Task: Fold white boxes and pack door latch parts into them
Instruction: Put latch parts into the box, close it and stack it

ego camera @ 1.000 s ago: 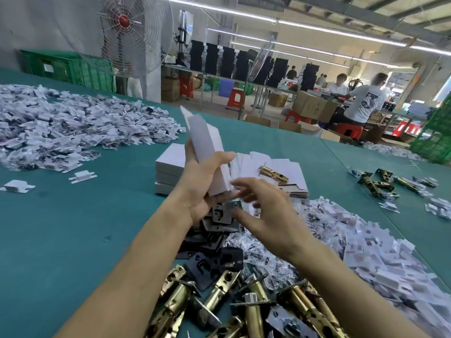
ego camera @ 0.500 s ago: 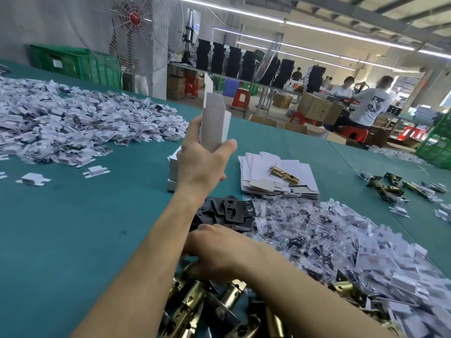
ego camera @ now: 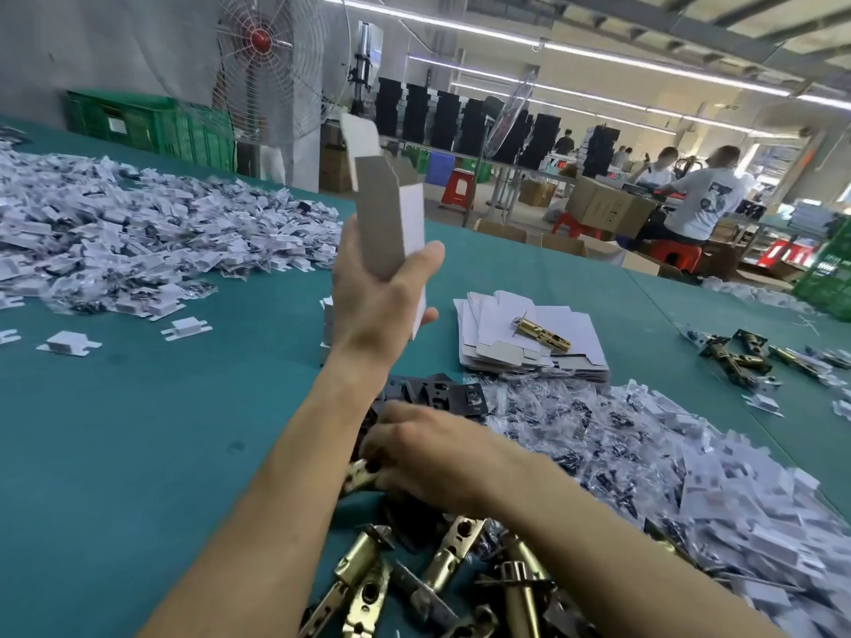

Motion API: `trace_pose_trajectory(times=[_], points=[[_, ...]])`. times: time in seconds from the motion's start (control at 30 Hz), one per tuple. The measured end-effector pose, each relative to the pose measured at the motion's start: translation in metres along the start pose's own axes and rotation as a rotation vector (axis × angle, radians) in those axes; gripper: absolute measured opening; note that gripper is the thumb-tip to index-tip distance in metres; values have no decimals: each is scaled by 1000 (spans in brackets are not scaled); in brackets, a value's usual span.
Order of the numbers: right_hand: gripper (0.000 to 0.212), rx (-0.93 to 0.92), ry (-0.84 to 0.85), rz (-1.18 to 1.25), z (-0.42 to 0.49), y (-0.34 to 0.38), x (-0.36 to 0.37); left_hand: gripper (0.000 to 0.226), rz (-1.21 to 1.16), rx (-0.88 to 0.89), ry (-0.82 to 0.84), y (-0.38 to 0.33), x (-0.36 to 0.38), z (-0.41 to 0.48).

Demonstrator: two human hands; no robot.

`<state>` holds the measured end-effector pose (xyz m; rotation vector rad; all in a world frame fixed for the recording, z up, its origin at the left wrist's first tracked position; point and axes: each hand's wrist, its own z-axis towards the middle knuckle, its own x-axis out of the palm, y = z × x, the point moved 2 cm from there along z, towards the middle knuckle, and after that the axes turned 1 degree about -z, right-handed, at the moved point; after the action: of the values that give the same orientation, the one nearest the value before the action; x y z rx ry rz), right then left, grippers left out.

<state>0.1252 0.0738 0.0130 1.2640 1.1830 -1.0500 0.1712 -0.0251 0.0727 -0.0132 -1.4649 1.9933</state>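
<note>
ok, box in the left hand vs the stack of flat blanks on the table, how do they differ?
The box in the left hand is opened into a tube; the blank stack is flat. The box is near upright, held above the table; the stack lies on it. A brass latch rests on the stack; none on the box. Both: white card, grey inside.

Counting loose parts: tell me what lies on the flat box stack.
One brass latch lies on the stack, near its middle. Anything between or under the sheets is covered.
</note>
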Motion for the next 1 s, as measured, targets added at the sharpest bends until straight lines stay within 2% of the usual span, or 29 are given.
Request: trace_pose_trajectory(times=[0.1,0.17,0.3,0.4,0.5,0.6,0.7,0.8,0.87,1.0], points=[[23,162,-74,141,-20,-32,-16,47,-46,83,-64,-5,-1,0],[19,250,-151,281,-39,-55,-25,50,-36,86,-39,-3,0,-1],[22,342,-411,696,-81,-86,-38,50,65,-66,215,18,6,-5],[30,385,-631,860,-101,-98,-50,48,226,-184,421,43,10,-10],[31,351,-825,990,-116,-101,-72,35,275,-285,523,58,10,-15],[31,277,-918,972,-122,-98,-97,36,281,-332,633,66,9,-17],[38,195,-950,819,-119,-89,-117,38,214,-363,743,68,9,-22],[41,140,-896,601,-111,-78,-130,40,205,-358,783,67,10,-23],[36,142,-834,485,-103,-72,-132,42,188,-367,805,66,11,-24],[26,153,-736,468,-90,-65,-133,37,149,-359,817,64,14,-27]])
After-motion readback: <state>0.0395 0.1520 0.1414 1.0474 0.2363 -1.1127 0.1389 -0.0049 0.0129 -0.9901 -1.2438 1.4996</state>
